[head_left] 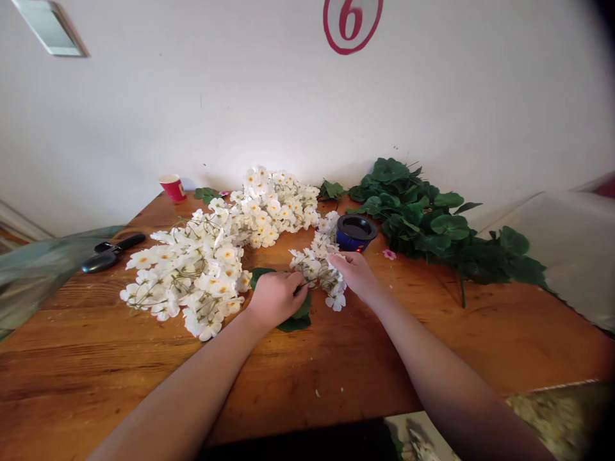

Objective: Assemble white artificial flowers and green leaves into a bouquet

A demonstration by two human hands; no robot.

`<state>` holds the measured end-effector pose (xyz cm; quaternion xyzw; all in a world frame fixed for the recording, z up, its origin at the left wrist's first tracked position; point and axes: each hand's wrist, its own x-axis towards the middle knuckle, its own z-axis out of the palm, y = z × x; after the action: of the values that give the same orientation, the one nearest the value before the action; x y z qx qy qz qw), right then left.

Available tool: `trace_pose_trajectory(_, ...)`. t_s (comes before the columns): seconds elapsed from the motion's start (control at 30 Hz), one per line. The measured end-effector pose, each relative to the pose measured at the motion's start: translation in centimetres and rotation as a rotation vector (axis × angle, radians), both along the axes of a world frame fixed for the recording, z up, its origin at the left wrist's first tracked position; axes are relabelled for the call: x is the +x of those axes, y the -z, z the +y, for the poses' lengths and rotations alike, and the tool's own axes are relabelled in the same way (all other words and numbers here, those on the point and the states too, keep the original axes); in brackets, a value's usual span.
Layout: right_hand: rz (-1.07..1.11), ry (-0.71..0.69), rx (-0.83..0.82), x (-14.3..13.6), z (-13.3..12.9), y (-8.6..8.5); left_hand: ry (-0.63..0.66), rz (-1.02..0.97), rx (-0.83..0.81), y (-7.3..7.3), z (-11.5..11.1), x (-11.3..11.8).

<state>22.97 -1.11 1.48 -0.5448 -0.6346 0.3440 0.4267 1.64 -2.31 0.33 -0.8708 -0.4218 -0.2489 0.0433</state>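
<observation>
My left hand [276, 298] is closed around the stem of an artificial green leaf sprig [294, 323], whose leaves stick out under and behind the fist. A little to the right, my right hand [358, 274] pinches a small bunch of white artificial flowers [314, 259]; the fingertips are partly hidden among the petals. Just beyond that hand stands a round blue pot [354, 235] with a black top and a lit red light on its front. Large heaps of white flowers with yellow centres [192, 269] lie to the left and behind.
Green leaf sprigs [423, 218] are piled at the right back of the wooden table [317, 378]. A red paper cup [172, 187] stands at the far left, with a black-handled tool [108, 255] nearer. One pink flower [389, 255] lies beside the pot. A white wall rises behind.
</observation>
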Motion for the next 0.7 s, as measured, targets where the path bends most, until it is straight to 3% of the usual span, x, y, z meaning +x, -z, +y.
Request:
trace_pose_trajectory(0.2, -0.117, -0.024, 0.076, 0.6, -0.5, -1.2, -0.006, 0.029, -0.011, -0.3, 0.1, -0.1)
trace_pose_trajectory(0.37, 0.011, -0.14, -0.014, 1.3, -0.8, -2.0, 0.005, 0.005, -0.01, -0.3, 0.2, -0.3)
trace_pose_trajectory(0.57, 0.028, -0.261, -0.111, 0.9, -0.5, -1.2, 0.042, 0.038, 0.006, -0.5, 0.0, -0.2)
trace_pose_trajectory(0.7, 0.014, -0.235, -0.106, 0.6, 0.0, 0.0, 0.022, 0.059, 0.025, -0.7, -0.3, 0.0)
